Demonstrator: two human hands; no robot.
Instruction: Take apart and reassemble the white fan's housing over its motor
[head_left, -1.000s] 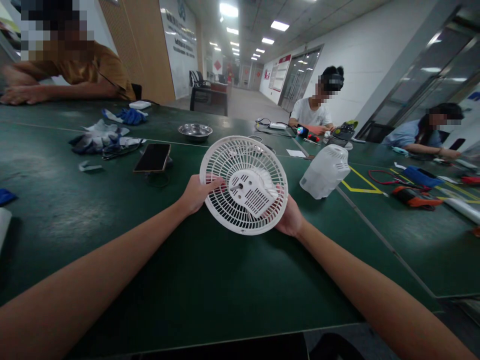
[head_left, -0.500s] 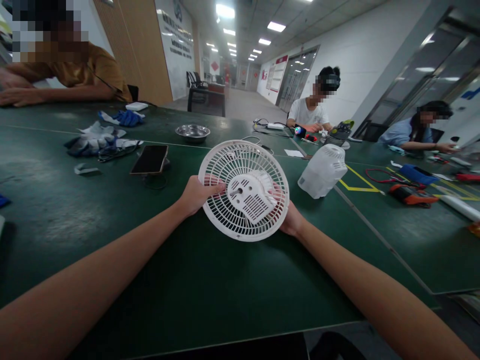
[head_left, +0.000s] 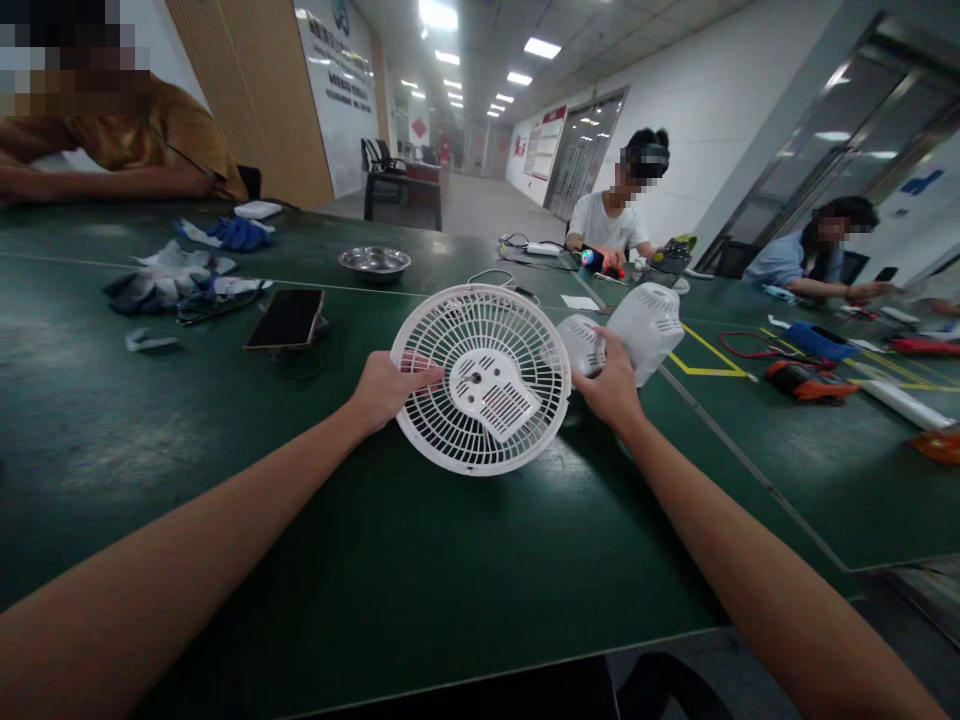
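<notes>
My left hand (head_left: 384, 392) grips the left rim of a round white fan grille (head_left: 484, 460), thumb on the front and fingers behind the bars. The grille is held tilted above the table, its slotted centre plate facing me. To its right, my right hand (head_left: 611, 385) is closed on a small white slotted motor cover (head_left: 581, 343), partly hidden behind the grille's rim. Just behind that hand stands a larger white plastic housing (head_left: 651, 325) with vent slots at its top.
A phone (head_left: 285, 319) on a stand, a metal bowl (head_left: 374, 262) and crumpled gloves (head_left: 176, 275) lie on the green table (head_left: 450, 580) to the left and back. An orange multimeter (head_left: 806, 382) is at right. Three people sit around the table.
My right hand has come out from behind the grille to the right, with the motor cover now apart from the centre plate. The left hand keeps its hold on the rim.
</notes>
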